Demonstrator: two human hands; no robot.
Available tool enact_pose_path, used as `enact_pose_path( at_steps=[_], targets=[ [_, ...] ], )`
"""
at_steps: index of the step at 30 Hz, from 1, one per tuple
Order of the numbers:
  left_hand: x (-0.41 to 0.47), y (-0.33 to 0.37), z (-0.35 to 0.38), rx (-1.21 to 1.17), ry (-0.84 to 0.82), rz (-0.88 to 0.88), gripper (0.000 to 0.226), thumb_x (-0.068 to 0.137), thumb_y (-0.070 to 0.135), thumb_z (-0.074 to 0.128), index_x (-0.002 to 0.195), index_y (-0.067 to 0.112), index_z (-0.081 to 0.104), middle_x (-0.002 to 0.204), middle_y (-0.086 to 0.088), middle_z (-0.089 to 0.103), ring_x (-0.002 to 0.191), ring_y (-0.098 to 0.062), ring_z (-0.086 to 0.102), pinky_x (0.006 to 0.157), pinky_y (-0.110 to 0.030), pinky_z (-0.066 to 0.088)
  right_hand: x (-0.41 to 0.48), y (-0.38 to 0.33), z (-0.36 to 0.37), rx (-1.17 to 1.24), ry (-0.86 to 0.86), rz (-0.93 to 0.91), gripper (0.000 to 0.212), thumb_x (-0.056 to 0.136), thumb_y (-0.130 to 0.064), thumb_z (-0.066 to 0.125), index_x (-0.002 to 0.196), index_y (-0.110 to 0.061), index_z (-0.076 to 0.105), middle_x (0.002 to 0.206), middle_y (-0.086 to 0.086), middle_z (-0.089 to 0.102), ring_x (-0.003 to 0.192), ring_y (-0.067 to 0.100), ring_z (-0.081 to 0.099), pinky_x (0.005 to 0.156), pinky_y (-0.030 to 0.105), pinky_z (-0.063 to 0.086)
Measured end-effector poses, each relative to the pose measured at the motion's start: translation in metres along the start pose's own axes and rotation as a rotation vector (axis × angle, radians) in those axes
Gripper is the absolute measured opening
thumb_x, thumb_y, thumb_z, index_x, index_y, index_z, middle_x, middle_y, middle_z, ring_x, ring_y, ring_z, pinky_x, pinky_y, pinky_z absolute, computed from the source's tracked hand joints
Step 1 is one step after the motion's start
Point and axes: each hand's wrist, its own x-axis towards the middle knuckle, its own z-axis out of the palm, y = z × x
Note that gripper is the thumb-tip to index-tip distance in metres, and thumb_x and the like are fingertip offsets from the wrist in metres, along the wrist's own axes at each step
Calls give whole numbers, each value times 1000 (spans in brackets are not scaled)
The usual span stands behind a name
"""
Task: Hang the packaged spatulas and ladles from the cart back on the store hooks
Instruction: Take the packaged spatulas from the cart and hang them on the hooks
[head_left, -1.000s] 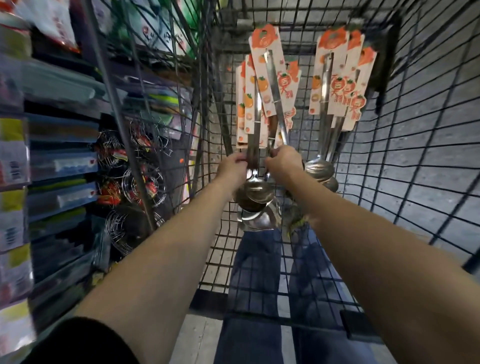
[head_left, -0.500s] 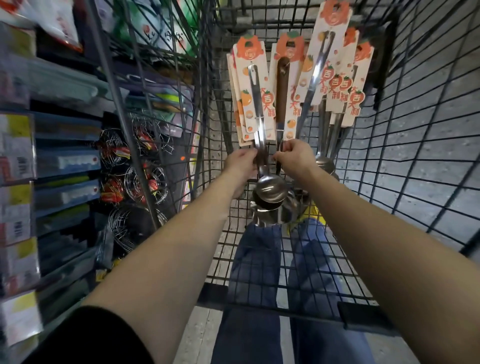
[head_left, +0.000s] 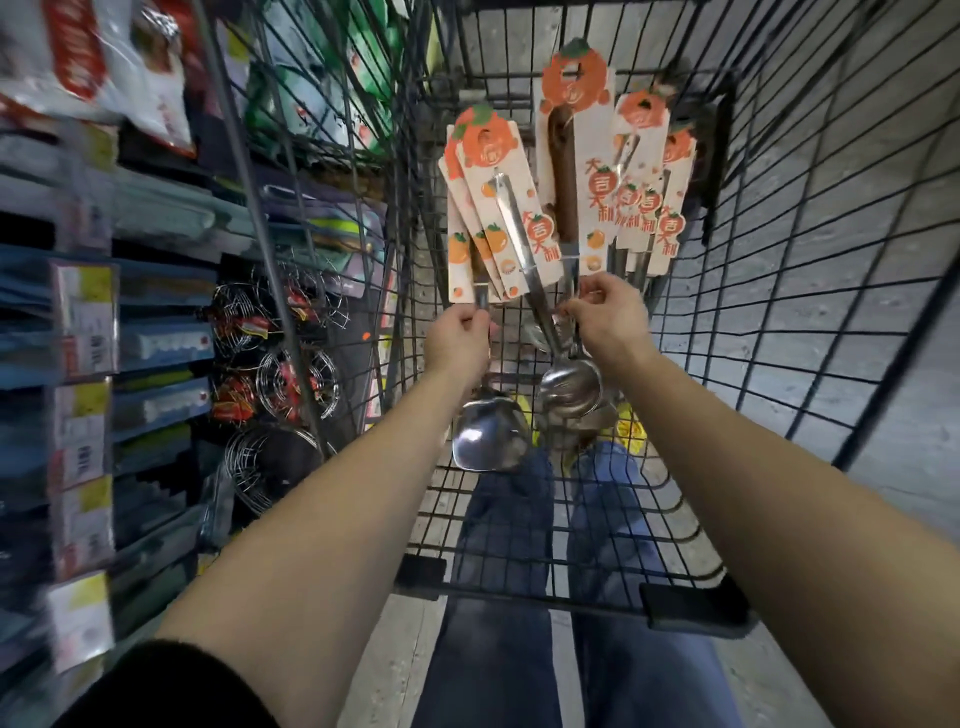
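Both hands are inside the wire cart (head_left: 810, 291), holding steel utensils on cream cards printed with orange fruit. My left hand (head_left: 460, 338) grips the shaft of a packaged spatula (head_left: 491, 439), its flat blade hanging below my fist and its cards (head_left: 478, 208) fanned above. My right hand (head_left: 608, 317) is closed on a bundle of packaged ladles (head_left: 569, 387), their bowls hanging below. A wooden-handled utensil card (head_left: 571, 156) rises above that hand. More carded utensils (head_left: 649, 208) stand behind at the cart's far right.
Store shelving on the left holds hanging round wire racks (head_left: 296, 384), flat packaged goods and yellow price tags (head_left: 85, 322). The cart's wire side (head_left: 291, 208) stands between me and that shelving. Blue-jeaned legs (head_left: 519, 571) show through the cart floor. Grey concrete lies right.
The two hands have drawn apart, splitting the bundle: the spatula went left with my left hand, the ladles stayed with my right. The cards rose higher in the cart.
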Motion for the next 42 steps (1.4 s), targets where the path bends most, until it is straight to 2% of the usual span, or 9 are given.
enact_pose_path(
  at_steps=[3,8,10,14,19,28,32,37,42],
  targets=[
    [-5,11,-10,-42,-6,46,19,104,17,54,104,6,69,82,6,66,75,-13,60,55,-20,44,-6,-12,-9,-16,73,-76,17,97,-11,64,114,-11,68,87,-6,66,63,0,58,42,5,39],
    [-24,31,-21,-97,95,117,11,103,13,56,99,7,64,76,5,59,69,-14,56,59,-17,47,-20,-37,-23,19,177,-175,19,99,-9,59,114,-12,70,94,-9,66,75,-6,56,58,-1,43],
    [-33,39,-25,-100,159,119,10,101,15,57,102,9,66,80,4,62,76,-18,60,67,-25,49,-27,-46,-29,63,222,-220,23,99,-10,58,116,-19,71,97,-11,68,79,0,63,72,11,54],
    [-51,52,-31,-147,197,113,17,102,18,58,111,8,67,97,-3,68,85,-21,62,71,-30,50,-36,-59,-42,90,228,-246,25,100,-9,55,118,-18,71,92,-3,72,60,4,58,50,18,48],
    [-69,62,-36,-133,117,183,13,100,18,63,104,9,72,88,3,66,78,-14,58,71,-25,43,-44,-69,-53,47,124,-184,19,94,-16,67,111,-15,74,100,-2,74,86,13,66,91,42,58],
    [-106,86,-69,-85,-81,198,7,97,18,66,94,13,70,72,4,61,72,-19,53,56,-25,39,-100,-85,-78,169,-21,-113,16,88,-15,75,104,-13,74,101,4,77,99,24,72,92,47,58],
    [-136,102,-87,-208,-61,211,6,95,16,69,94,21,68,92,2,67,78,-18,58,71,-30,50,-137,-103,-97,137,-26,-187,5,89,-14,75,92,-17,75,98,4,77,97,27,72,90,51,58],
    [-185,127,-114,-296,-35,267,11,97,18,68,107,20,68,99,6,68,94,-20,64,91,-39,54,-189,-142,-126,135,-109,-292,5,92,-13,71,96,-16,73,96,0,75,92,17,71,91,35,56],
    [-245,140,-148,-397,98,295,19,95,22,71,113,15,70,99,2,70,93,-22,67,85,-40,57,-229,-179,-139,124,-154,-433,11,80,-15,81,90,-17,77,88,4,78,86,20,73,92,47,58]
  ],
)
